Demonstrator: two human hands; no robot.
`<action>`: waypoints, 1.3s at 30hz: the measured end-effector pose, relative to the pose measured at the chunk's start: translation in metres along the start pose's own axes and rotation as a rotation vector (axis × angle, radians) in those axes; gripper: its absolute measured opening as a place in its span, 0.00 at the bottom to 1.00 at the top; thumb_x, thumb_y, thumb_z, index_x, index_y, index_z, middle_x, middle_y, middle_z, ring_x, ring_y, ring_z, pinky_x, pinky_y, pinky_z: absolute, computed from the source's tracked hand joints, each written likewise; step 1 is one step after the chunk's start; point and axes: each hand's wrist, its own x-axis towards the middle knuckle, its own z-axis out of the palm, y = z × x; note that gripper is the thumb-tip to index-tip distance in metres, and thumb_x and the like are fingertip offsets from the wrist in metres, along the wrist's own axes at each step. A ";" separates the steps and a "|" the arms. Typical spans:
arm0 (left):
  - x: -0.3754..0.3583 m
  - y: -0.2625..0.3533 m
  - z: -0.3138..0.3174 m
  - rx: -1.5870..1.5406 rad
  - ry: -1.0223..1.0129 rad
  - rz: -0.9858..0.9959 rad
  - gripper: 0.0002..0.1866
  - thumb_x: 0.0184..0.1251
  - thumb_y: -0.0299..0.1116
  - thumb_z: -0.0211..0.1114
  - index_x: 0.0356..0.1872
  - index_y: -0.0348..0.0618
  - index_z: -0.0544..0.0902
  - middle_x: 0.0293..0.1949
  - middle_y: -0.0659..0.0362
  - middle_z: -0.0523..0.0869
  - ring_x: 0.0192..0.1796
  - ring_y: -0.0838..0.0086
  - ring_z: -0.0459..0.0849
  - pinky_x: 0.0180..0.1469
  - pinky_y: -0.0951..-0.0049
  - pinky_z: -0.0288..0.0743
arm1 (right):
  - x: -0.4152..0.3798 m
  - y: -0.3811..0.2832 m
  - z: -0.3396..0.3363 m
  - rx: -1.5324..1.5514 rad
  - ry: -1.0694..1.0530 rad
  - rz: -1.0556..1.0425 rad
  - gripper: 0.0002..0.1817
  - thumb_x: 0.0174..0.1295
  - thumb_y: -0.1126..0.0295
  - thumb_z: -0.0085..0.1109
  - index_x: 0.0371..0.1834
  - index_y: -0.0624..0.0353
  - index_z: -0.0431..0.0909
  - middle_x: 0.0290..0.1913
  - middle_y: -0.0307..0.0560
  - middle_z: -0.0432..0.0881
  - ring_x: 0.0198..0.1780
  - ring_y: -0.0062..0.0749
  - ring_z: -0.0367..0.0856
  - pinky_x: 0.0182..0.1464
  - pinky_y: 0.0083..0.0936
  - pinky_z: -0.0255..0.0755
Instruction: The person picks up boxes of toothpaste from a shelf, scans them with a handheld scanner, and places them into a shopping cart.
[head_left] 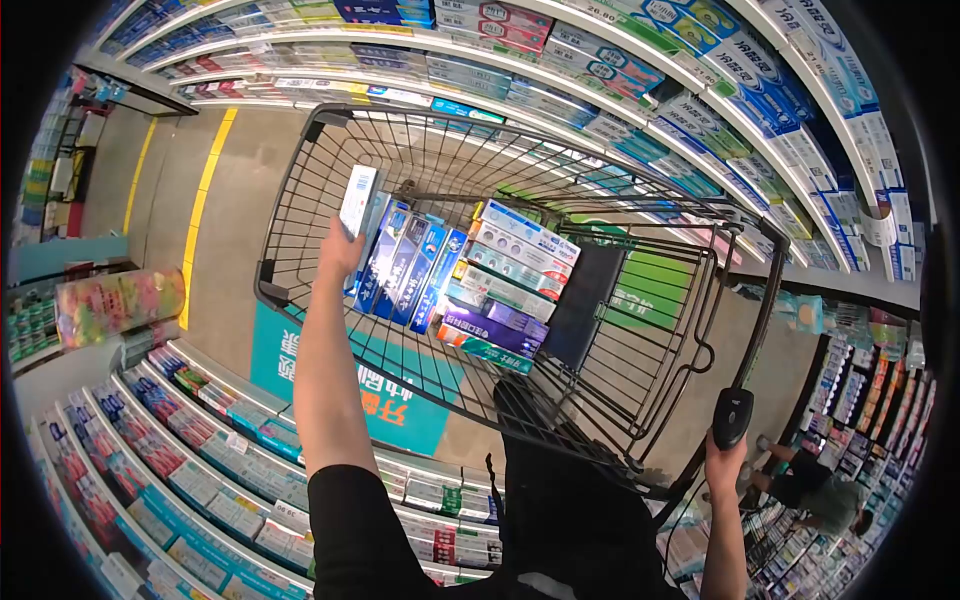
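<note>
My left hand [343, 250] is closed on the lower end of a white toothpaste box [358, 200], tilted up over the left part of a wire shopping cart [385, 350]. Printing that looks like a barcode shows near the box's top. Just beside it in the cart stand blue toothpaste boxes [400, 265] in a row. White, green and purple boxes [510, 260] are stacked to their right. At the cart's handle end, my right hand [725, 465] grips a black handheld barcode scanner [733, 418]. Its fingers are partly hidden.
Shelves of boxed toothpaste [600, 75] curve past the cart's far side. Another packed shelf [220, 430] runs along the lower left. Yellow lines [205, 190] and a teal floor sign [400, 410] mark the floor. A person [815, 490] is at the lower right.
</note>
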 end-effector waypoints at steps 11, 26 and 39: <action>-0.002 -0.041 0.039 0.093 -0.171 -0.098 0.36 0.63 0.52 0.62 0.65 0.39 0.63 0.55 0.34 0.80 0.59 0.42 0.78 0.62 0.52 0.70 | -0.003 0.009 0.003 0.030 -0.004 0.073 0.13 0.61 0.74 0.65 0.47 0.65 0.76 0.40 0.43 0.82 0.42 0.26 0.78 0.48 0.26 0.72; 0.008 -0.054 0.048 0.021 -0.171 -0.113 0.41 0.63 0.58 0.59 0.66 0.34 0.63 0.59 0.34 0.77 0.62 0.43 0.76 0.64 0.55 0.68 | -0.002 0.012 0.002 0.021 -0.014 0.056 0.13 0.60 0.76 0.64 0.47 0.66 0.77 0.40 0.48 0.84 0.42 0.27 0.80 0.48 0.28 0.73; -0.001 -0.045 0.037 0.095 -0.142 -0.011 0.29 0.66 0.48 0.64 0.59 0.40 0.68 0.54 0.36 0.81 0.57 0.41 0.78 0.59 0.52 0.73 | 0.000 0.011 0.000 0.012 -0.041 0.090 0.15 0.60 0.74 0.65 0.48 0.64 0.75 0.40 0.44 0.82 0.42 0.29 0.79 0.49 0.28 0.72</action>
